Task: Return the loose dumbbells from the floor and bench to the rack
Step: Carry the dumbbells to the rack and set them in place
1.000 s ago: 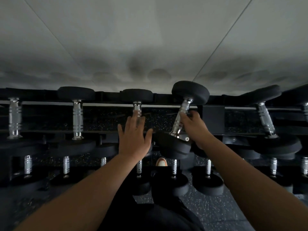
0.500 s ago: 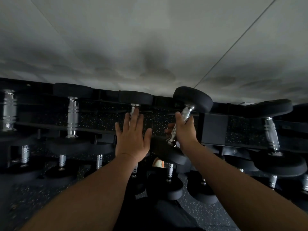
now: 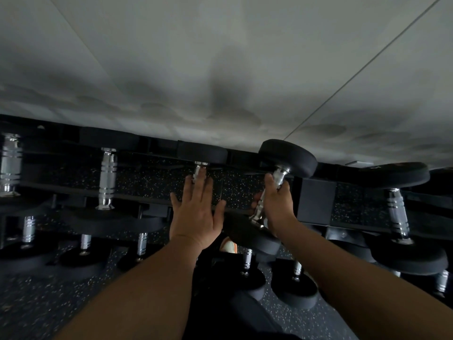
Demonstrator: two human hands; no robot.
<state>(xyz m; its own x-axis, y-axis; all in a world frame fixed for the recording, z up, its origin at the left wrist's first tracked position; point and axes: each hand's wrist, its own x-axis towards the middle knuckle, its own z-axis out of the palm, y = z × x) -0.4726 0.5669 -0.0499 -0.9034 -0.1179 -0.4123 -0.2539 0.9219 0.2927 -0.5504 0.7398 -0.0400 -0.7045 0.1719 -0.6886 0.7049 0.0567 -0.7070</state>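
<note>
At the top tier of the rack (image 3: 316, 202), a dumbbell (image 3: 286, 160) was held tilted by the right hand (image 3: 278, 204), its far head raised above the back rail and its near head hanging low over the front rail, so it was judged not yet seated. The step in hand was taken to be the setting of this dumbbell into its place between the one at the left hand (image 3: 196, 212) and the larger one (image 3: 397, 212) to the right. The right fingers (image 3: 269, 182) were curled round the chrome handle from the right, with the handle pinched between them and the thumb on its left side; the upper stretch of handle showed bare above the fingers, just under the far head. The near head lay below the heel of the hand, close to the left wrist. The left hand was laid flat, fingers spread and straight, over the neighbouring dumbbell (image 3: 202, 155); only the top of that handle was seen past the fingertips, and whether it was pressed or merely covered could not be told. The next move was judged to call for the near head to be lifted level and the piece lowered until both heads rested on the rails, then for the grip to be released. More dumbbells (image 3: 247, 263) were seen on the tier below
</note>
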